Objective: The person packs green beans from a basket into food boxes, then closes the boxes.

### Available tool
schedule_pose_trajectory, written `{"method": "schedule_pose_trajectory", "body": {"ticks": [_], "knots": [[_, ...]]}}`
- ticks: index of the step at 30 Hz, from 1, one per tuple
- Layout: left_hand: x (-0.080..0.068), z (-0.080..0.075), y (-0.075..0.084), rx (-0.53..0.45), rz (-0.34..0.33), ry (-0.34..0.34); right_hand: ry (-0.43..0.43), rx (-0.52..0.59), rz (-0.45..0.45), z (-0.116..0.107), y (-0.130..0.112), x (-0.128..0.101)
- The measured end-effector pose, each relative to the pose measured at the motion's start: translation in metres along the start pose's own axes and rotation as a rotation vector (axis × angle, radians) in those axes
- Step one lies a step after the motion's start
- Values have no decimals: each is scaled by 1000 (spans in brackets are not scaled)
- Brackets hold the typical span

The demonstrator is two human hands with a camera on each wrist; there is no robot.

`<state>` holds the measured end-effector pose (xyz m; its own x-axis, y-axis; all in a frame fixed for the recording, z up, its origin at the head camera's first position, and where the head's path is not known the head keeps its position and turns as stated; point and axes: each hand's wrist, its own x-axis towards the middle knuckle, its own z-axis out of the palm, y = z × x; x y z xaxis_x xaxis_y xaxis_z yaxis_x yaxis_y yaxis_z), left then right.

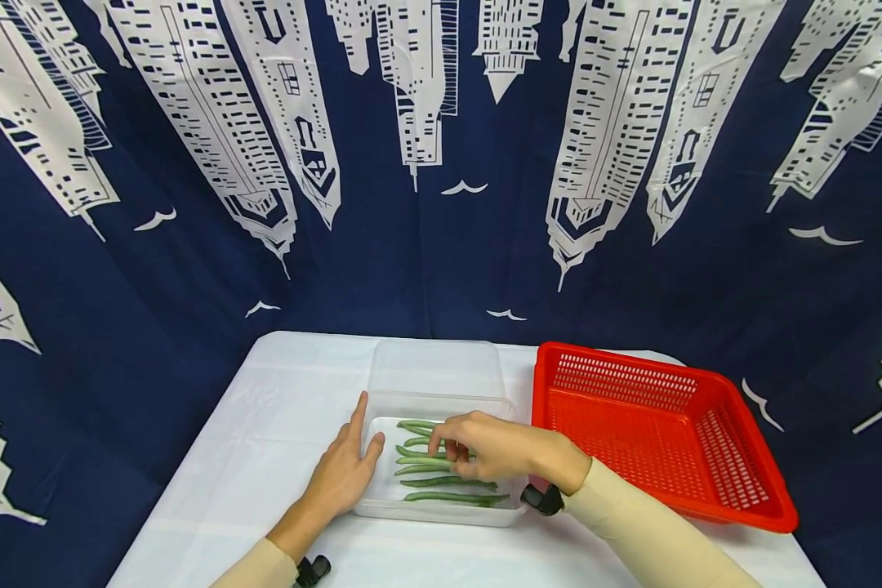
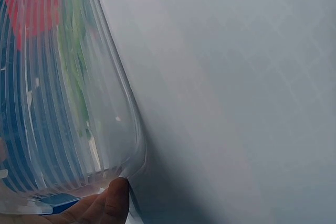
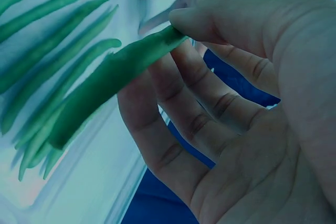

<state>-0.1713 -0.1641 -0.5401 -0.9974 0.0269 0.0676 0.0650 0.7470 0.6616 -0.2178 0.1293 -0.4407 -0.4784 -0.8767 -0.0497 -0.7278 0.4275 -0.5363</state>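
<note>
A clear plastic container [image 1: 441, 514] stands on the white table and holds several green beans [image 1: 448, 496] lying side by side. My left hand [image 1: 358, 441] lies flat against the container's left side with straight fingers. In the left wrist view only a fingertip [image 2: 107, 205] shows, touching the ribbed container wall [image 2: 79, 103]. Over the beans, my right hand [image 1: 448, 453] has its fingers curled down. In the right wrist view that right hand [image 3: 176, 32] pinches one green bean [image 3: 105, 85] between thumb and fingers, lifted above the other beans [image 3: 47, 9].
A red slotted basket [image 1: 654, 433] sits empty just right of the container, touching or nearly touching it. The white table [image 1: 265, 425] stretches to the left. A dark blue curtain with white buildings [image 1: 426, 204] hangs behind.
</note>
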Motion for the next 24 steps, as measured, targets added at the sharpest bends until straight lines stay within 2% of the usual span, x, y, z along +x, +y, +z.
{"method": "schedule_pose_trajectory", "body": {"ticks": [24], "knots": [[1, 0, 2, 8, 1, 2, -55, -2, -39, 17, -1, 3]]}}
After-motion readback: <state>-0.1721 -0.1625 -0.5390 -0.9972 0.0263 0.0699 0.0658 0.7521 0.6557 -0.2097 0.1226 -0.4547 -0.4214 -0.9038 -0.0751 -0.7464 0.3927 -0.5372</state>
